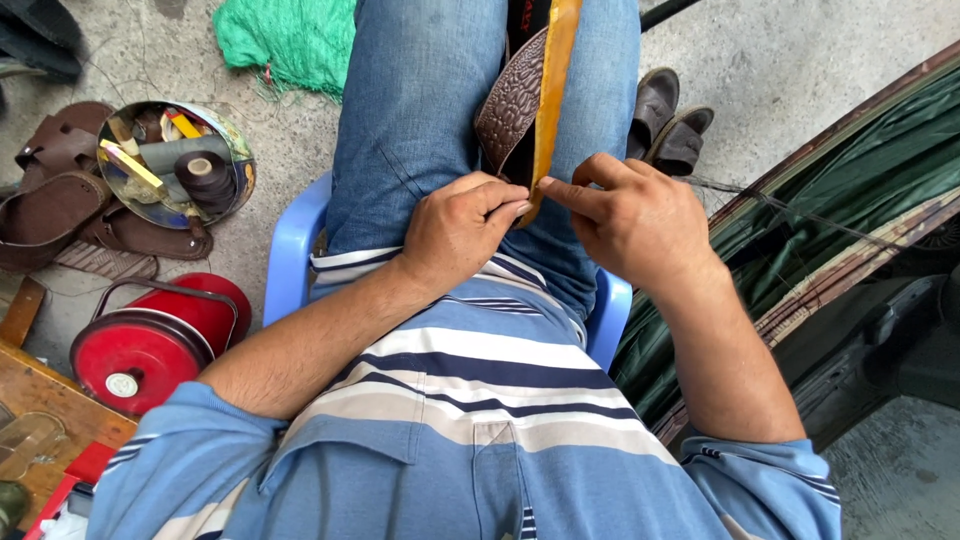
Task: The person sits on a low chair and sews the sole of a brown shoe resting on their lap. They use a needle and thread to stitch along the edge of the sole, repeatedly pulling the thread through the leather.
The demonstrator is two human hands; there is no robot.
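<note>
Both hands meet over lap: left hand (462,222) & right hand (625,215) fingers pinched on the sandal (520,100) edge. Sandal stands upright betw. knees, brown embossed upper, yellow sole rim.

embossed brown leather sandal (512,100), glossy yellow sole edge (553,90)

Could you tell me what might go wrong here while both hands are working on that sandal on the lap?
The left hand and right hand pinch the sandal's yellow edge with fingertips close together, so a needle or taut thread could hurt a finger. The sandal is only wedged between the knees and might slip. The thread trails sideways and could snag.
</note>
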